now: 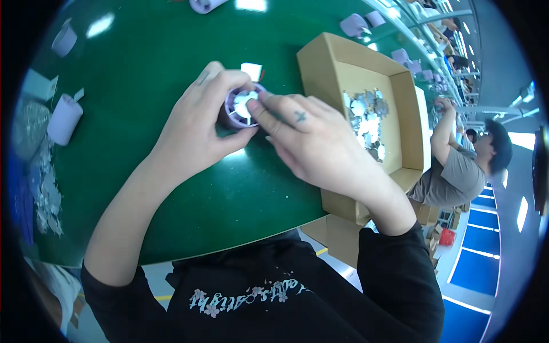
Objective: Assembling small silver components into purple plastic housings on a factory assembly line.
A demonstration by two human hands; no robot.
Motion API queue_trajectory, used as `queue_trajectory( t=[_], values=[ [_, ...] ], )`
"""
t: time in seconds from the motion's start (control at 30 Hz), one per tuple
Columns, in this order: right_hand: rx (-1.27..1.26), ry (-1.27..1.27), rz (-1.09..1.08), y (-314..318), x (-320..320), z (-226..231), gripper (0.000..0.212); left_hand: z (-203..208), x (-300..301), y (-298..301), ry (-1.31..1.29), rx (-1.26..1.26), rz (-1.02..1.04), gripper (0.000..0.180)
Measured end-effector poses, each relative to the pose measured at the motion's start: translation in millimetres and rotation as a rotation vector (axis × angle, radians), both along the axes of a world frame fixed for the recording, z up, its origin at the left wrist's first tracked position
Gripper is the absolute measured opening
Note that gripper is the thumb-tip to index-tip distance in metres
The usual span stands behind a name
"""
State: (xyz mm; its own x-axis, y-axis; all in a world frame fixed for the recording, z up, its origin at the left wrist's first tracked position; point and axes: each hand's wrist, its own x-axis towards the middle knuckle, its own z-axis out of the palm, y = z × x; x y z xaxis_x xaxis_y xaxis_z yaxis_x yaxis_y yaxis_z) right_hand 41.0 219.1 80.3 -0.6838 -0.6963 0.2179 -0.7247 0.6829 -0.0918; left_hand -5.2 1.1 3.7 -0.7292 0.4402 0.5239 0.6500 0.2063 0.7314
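The green bench (pixel 148 57) is carrying a cardboard box (pixel 317 68), bounding the right side. The left hand (pixel 194 120) is wrapping around the purple cup (pixel 235 122), probably steadying it. The right hand (pixel 311 137), fingers bunched, is hiding its rim; whether it is gripping the white disc (pixel 242 103) inside cannot be told.

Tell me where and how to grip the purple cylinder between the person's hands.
Take the purple cylinder around its rounded outer wall, probably best from the left: the left hand spans it that way, thumb near, fingers far. Its open top faces up, so a side grip should leave the white insert accessible to the right hand, whose fingertips are at it.
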Motion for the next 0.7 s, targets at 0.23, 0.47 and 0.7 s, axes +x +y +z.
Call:
queue_trajectory(
  t=[0.23, 0.47, 0.7],
  values=[
    [-0.183, 0.229, -0.294, 54.4, -21.0, 16.1, 0.033, 26.5, -25.5, -15.8, 0.06, -0.154, 0.125, 0.036],
    [0.366, -0.42, -0.87, 161.4, -33.7, 8.8, 0.04, 18.1, -178.7, -154.6, 0.197, -0.45, 0.691, 0.03],
    [0.345, -0.501, -0.917, 155.1, -39.0, 3.7, 0.028, 29.4, -180.9, -91.1, 0.498, -0.78, 0.803, 0.043]
  ],
)
